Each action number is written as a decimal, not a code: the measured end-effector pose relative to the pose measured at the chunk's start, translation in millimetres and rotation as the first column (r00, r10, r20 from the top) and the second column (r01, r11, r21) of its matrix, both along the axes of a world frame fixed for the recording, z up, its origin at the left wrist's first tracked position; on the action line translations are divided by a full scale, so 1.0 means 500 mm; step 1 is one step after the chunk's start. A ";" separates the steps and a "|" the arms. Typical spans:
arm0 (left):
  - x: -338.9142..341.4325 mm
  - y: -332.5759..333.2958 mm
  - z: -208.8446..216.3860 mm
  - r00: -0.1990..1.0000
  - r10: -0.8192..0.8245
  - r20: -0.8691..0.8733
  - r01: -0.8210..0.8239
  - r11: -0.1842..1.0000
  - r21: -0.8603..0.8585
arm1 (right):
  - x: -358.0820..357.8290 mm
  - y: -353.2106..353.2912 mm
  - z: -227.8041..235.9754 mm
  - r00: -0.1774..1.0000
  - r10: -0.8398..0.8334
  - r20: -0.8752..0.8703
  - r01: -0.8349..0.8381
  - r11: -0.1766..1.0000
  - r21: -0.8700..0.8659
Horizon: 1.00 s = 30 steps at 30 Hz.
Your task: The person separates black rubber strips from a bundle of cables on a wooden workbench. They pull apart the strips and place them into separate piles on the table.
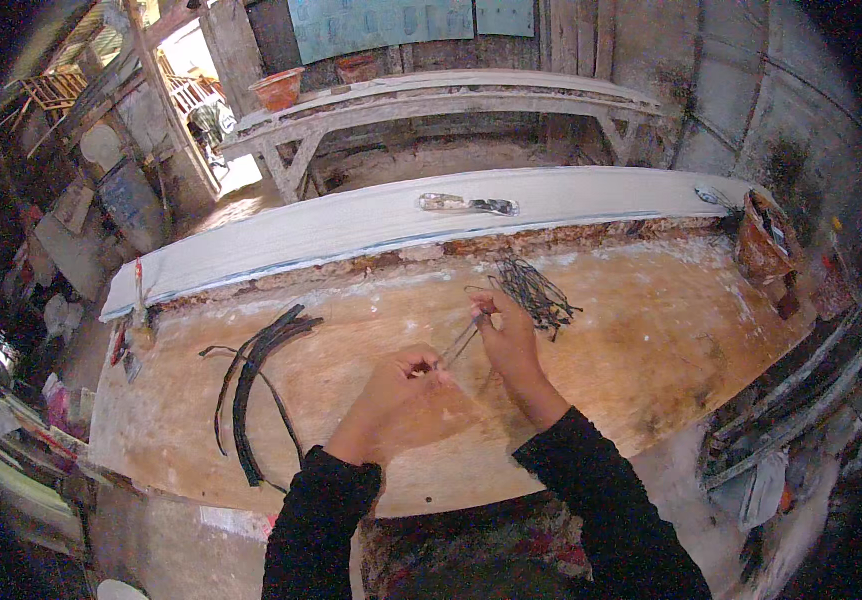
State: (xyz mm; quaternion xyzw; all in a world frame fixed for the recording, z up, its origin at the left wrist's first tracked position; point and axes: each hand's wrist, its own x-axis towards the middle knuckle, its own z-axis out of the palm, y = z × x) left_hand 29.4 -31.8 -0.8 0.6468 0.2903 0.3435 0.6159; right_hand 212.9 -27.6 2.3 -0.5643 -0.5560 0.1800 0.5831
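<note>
Over the middle of a wooden tabletop (591,380), my left hand (398,388) is closed in a pinch on the lower end of a thin strand (461,345). My right hand (507,337) grips its upper end, a little farther off and to the right. The strand looks doubled between them; its material is too small to tell. Just beyond my right hand lies a loose pile of short, dark thin strands (541,298). Left of my left hand, a curved bundle of long black strips (244,410) rests on the wood, a few strips loose beside it.
A white-covered ledge (351,235) runs along the table's far side, with a small tool (469,205) on it. An orange-brown container (766,240) stands at the right end. Behind is a whitish bench (431,105) with a reddish pot (278,90) on it.
</note>
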 end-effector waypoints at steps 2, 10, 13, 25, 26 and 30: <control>-0.019 -0.002 0.029 0.992 0.123 0.008 -0.122 0.992 -0.033 | 0.002 -0.002 0.002 0.999 0.041 0.002 -0.041 0.998 -0.052; -0.048 0.063 0.004 0.823 0.566 -0.046 -0.568 0.820 -0.077 | -0.010 -0.022 0.011 0.869 0.458 -0.186 -0.481 0.870 -0.104; -0.047 0.065 -0.003 0.787 0.617 -0.031 -0.615 0.778 -0.130 | -0.038 -0.060 0.036 0.611 0.626 -0.484 -0.763 0.629 -0.150; -0.027 0.064 -0.061 0.868 0.483 0.114 -0.469 0.874 -0.128 | -0.028 -0.055 0.045 0.740 0.601 -0.301 -0.659 0.738 -0.147; -0.022 0.056 -0.051 0.882 0.466 0.063 -0.456 0.881 -0.128 | -0.023 -0.048 0.037 0.799 0.554 -0.233 -0.590 0.798 -0.124; -0.011 0.038 -0.026 0.954 0.301 0.000 -0.298 0.944 -0.144 | -0.006 -0.029 0.020 0.951 0.254 0.178 -0.255 0.967 -0.017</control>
